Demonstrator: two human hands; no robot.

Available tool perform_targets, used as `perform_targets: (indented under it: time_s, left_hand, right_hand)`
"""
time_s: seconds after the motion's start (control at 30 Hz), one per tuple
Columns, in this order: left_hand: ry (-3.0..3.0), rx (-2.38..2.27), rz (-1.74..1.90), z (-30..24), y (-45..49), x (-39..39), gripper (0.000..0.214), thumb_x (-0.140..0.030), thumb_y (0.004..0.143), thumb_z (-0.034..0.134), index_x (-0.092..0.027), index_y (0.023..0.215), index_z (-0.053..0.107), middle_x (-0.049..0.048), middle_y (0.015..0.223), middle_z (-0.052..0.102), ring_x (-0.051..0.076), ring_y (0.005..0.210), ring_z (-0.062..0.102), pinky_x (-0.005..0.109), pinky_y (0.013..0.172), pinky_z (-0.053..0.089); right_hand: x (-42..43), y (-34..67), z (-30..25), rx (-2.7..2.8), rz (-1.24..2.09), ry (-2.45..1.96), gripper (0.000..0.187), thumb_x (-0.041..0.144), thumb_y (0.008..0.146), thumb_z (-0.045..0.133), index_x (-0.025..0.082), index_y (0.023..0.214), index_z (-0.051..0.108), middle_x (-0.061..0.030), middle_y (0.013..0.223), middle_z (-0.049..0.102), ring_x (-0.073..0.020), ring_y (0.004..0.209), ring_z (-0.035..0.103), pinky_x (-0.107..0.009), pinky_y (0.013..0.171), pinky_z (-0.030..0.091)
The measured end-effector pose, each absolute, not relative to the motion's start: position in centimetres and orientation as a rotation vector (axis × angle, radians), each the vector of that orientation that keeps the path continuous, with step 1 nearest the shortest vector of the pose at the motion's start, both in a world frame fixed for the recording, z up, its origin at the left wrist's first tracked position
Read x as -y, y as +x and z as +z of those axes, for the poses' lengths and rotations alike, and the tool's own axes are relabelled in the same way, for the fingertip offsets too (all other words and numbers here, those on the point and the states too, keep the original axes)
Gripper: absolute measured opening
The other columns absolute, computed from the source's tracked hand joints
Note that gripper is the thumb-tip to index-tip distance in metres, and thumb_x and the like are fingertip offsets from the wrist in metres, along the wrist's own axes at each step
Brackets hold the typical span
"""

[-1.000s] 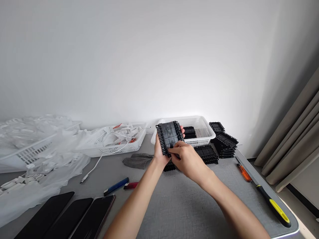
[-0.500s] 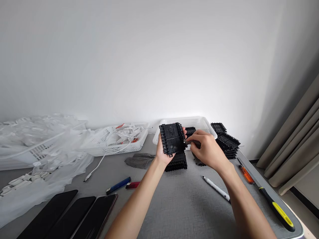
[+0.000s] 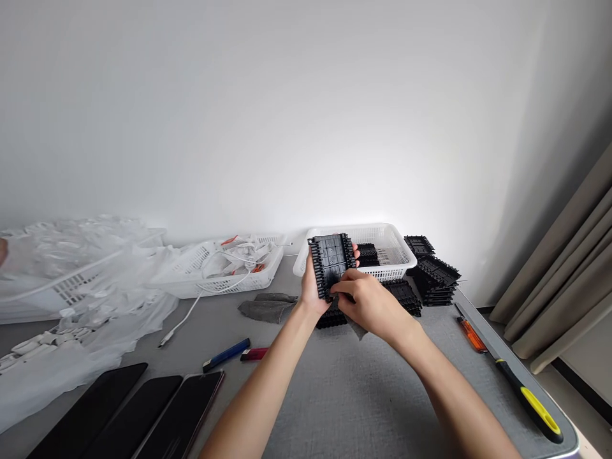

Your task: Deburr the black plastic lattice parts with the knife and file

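Observation:
My left hand [image 3: 310, 290] holds a black ribbed plastic plate [image 3: 331, 257] upright above the grey table, fingers wrapped round its edges. My right hand [image 3: 370, 306] is closed on a small grey cloth [image 3: 356, 329] and presses against the plate's lower front. Below the hands a short stack of the same black plates [image 3: 329, 317] lies on the table. More of them sit in a white basket [image 3: 396, 245] just behind.
Further black plate stacks [image 3: 435, 275] stand right of the basket. A second grey cloth [image 3: 266, 308], a blue pen [image 3: 225, 355], a red lighter [image 3: 253, 354], three dark phones [image 3: 138, 414], a cable basket [image 3: 224, 271], plastic bags [image 3: 71, 299], an orange screwdriver [image 3: 471, 335] and a yellow-handled tool [image 3: 528, 398] lie around.
My right hand went right to the basket side, then came back with the cloth to the plate's lower front. The white pen on the table is now hidden under my arm.

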State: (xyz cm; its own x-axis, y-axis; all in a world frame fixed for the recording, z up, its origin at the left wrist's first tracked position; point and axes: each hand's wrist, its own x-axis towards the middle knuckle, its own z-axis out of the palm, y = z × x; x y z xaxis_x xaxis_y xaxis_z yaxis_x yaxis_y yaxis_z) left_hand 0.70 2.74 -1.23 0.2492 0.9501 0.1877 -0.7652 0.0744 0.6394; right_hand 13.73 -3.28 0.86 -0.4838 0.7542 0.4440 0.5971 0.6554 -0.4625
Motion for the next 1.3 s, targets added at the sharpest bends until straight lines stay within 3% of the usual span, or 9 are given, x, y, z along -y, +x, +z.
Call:
perform_targets:
  time_s: [0.1, 0.3, 0.4, 0.53, 0.73, 0.87, 1.0, 1.13, 1.3]
  left_hand:
    - [0.716, -0.316, 1.295, -1.2, 0.8, -2.6, 0.051, -0.051, 0.097, 0.043, -0.016, 0.126, 0.065, 0.0131, 0.115, 0.074, 0.03, 0.11, 0.068, 0.045, 0.096, 0.054]
    - [0.719, -0.311, 1.254, -1.2, 1.0, -2.3, 0.056, -0.055, 0.098, 0.039, -0.017, 0.134, 0.059, 0.0138, 0.118, 0.073, 0.029, 0.109, 0.069, 0.044, 0.095, 0.055]
    - [0.732, -0.325, 1.29, -1.0, 0.6, -2.4, 0.06, -0.058, 0.098, 0.037, -0.015, 0.132, 0.06, 0.0155, 0.115, 0.073, 0.028, 0.106, 0.07, 0.042, 0.093, 0.056]
    - [0.725, -0.291, 1.339, -0.9, 0.1, -2.7, 0.063, -0.06, 0.096, 0.04, -0.01, 0.126, 0.064, 0.0173, 0.119, 0.072, 0.027, 0.109, 0.069, 0.039, 0.095, 0.055]
    - [0.633, -0.291, 1.321, -1.6, -0.2, -3.2, 0.061, -0.061, 0.093, 0.047, -0.014, 0.127, 0.064, 0.0146, 0.114, 0.073, 0.028, 0.108, 0.069, 0.041, 0.095, 0.055]
    - [0.578, -0.327, 1.312, -1.7, -0.1, -3.3, 0.06, -0.063, 0.094, 0.043, -0.016, 0.123, 0.065, 0.0131, 0.108, 0.075, 0.028, 0.106, 0.07, 0.044, 0.094, 0.055]
    - [0.561, -0.32, 1.272, -1.2, 0.1, -3.1, 0.057, -0.06, 0.094, 0.045, -0.016, 0.125, 0.065, 0.0137, 0.111, 0.075, 0.029, 0.109, 0.069, 0.047, 0.095, 0.055]
    - [0.574, -0.296, 1.239, -0.8, 0.2, -2.8, 0.055, -0.055, 0.093, 0.047, -0.014, 0.126, 0.064, 0.0154, 0.115, 0.074, 0.031, 0.11, 0.069, 0.049, 0.096, 0.055]
    - [0.574, -0.249, 1.195, -0.6, 0.2, -2.7, 0.057, -0.054, 0.094, 0.044, -0.012, 0.127, 0.063, 0.0161, 0.117, 0.073, 0.031, 0.112, 0.069, 0.048, 0.099, 0.054]
  right_hand:
    - [3.4, 13.9, 1.1, 2.255, 0.189, -1.293, 0.029, 0.003, 0.085, 0.047, 0.014, 0.084, 0.074, -0.0067, 0.09, 0.06, -0.0131, 0.069, 0.056, -0.026, 0.063, 0.038]
    - [4.2, 16.3, 2.3, 2.169, 0.045, -1.46, 0.025, 0.005, 0.083, 0.048, 0.014, 0.072, 0.069, -0.0073, 0.083, 0.063, -0.0131, 0.061, 0.054, -0.028, 0.055, 0.033]
    - [4.8, 19.5, 3.4, 1.939, -0.129, -1.694, 0.026, 0.009, 0.087, 0.046, 0.016, 0.082, 0.071, -0.0085, 0.094, 0.068, -0.0133, 0.06, 0.054, -0.029, 0.055, 0.032]
    - [4.3, 24.7, 3.4, 1.798, -0.106, -2.001, 0.031, 0.014, 0.085, 0.05, 0.024, 0.102, 0.073, -0.0078, 0.1, 0.072, -0.0222, 0.079, 0.064, -0.031, 0.061, 0.035]
    - [2.2, 28.4, -2.1, 1.969, 0.234, -2.28, 0.035, 0.003, 0.073, 0.052, 0.018, 0.099, 0.07, -0.0116, 0.093, 0.072, -0.0243, 0.083, 0.067, -0.03, 0.062, 0.038]
    - [3.8, 28.0, -6.6, 2.023, 0.242, -2.404, 0.035, -0.002, 0.08, 0.047, 0.016, 0.102, 0.067, -0.014, 0.098, 0.071, -0.0265, 0.089, 0.068, -0.031, 0.064, 0.039]
    - [6.8, 26.2, -9.6, 2.031, -0.035, -2.236, 0.019, 0.015, 0.089, 0.06, 0.016, 0.107, 0.065, -0.0164, 0.11, 0.068, -0.0318, 0.107, 0.064, -0.034, 0.076, 0.045]
    - [8.3, 24.3, -11.9, 2.148, 0.25, -2.053, 0.017, 0.032, 0.09, 0.064, 0.02, 0.101, 0.064, -0.0093, 0.101, 0.07, -0.0281, 0.093, 0.069, -0.032, 0.069, 0.044]
    - [8.7, 23.7, -12.5, 2.19, 0.404, -1.924, 0.015, 0.025, 0.096, 0.049, 0.019, 0.083, 0.054, -0.0097, 0.092, 0.067, -0.0243, 0.081, 0.068, -0.033, 0.067, 0.043]
